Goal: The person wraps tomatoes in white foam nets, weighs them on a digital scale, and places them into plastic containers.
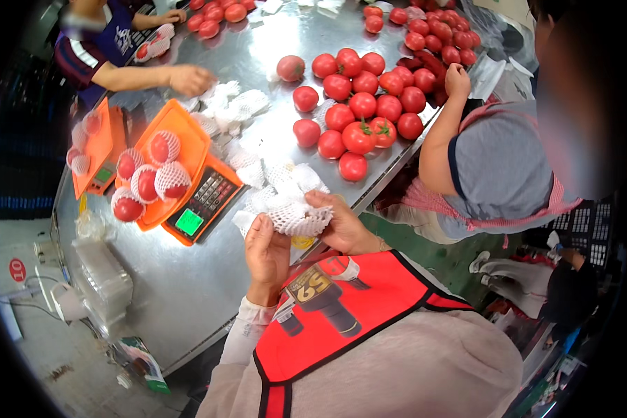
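Between my left hand (267, 256) and my right hand (344, 223) is a white foam net sleeve (298, 218), pinched at its two sides near the table's front edge. No red shows through its mesh. More foam net sleeves (248, 167) lie loose just beyond my hands. To the left of them stands an orange digital scale (204, 201) with a lit green display. Its orange tray (185, 128) holds several tomatoes in foam nets (147, 184). Bare red tomatoes (363, 105) are heaped to the right of the sleeves, a few with green stalks.
A second orange scale (104, 175) holds netted tomatoes. Clear plastic boxes (102, 282) are stacked at the metal table's (188, 298) left side. Across the table, one person's hand (192, 80) is over foam nets; another person's hand (457, 81) is by the far-right tomato pile (441, 31).
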`<state>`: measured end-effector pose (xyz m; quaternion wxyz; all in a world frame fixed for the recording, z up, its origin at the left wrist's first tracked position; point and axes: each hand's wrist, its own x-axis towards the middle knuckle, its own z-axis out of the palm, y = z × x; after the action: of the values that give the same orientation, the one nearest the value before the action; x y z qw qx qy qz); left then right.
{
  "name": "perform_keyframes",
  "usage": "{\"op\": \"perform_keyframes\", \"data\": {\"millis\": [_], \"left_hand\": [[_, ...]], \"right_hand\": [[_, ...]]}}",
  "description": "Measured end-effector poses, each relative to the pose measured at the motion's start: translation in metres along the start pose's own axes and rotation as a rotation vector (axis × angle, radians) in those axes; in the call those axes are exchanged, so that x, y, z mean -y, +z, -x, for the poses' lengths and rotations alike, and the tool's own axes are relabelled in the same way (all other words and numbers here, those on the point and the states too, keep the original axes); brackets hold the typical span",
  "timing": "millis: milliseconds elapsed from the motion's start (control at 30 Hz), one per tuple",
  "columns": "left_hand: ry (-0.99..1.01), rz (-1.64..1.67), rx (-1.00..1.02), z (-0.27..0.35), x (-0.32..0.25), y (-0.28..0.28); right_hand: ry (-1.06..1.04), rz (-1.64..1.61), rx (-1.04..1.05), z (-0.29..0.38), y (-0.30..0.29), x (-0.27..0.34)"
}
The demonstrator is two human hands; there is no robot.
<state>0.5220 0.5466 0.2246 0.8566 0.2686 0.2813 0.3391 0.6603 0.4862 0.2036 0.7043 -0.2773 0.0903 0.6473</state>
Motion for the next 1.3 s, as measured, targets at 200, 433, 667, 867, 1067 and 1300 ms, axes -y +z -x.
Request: {"op": "perform_keyframes", "data": {"millis": [200,433,667,867,1067,1300], "left_hand": [[-0.561,0.139,0.305,-0.011,0.032,0.019],[0.063,-0.606,0.389,-0.09,0.037,0.079],[0.716,-1.886,0.825,-0.19,0.086,0.093],[0.492,-1.659,0.926,-0.228,0.082,0.095],[-0.585,0.064,0.229,-0.17,0.017,0.076],[-0.441,0.505,0.149,-0.094,-0.013,0.035]], "right_hand": [[0.056,0.05,0.116,0.007,-0.041,0.028],[0.063,0.035,-0.004,0.011,-0.094,0.056],[0.094,0.027,-0.055,0.012,-0.115,0.081],[0.04,0.025,-0.066,0.006,-0.11,0.099],[0.099,0.079,-0.067,-0.001,-0.101,0.105],[0.226,0.242,0.066,-0.03,-0.049,0.071]]}}
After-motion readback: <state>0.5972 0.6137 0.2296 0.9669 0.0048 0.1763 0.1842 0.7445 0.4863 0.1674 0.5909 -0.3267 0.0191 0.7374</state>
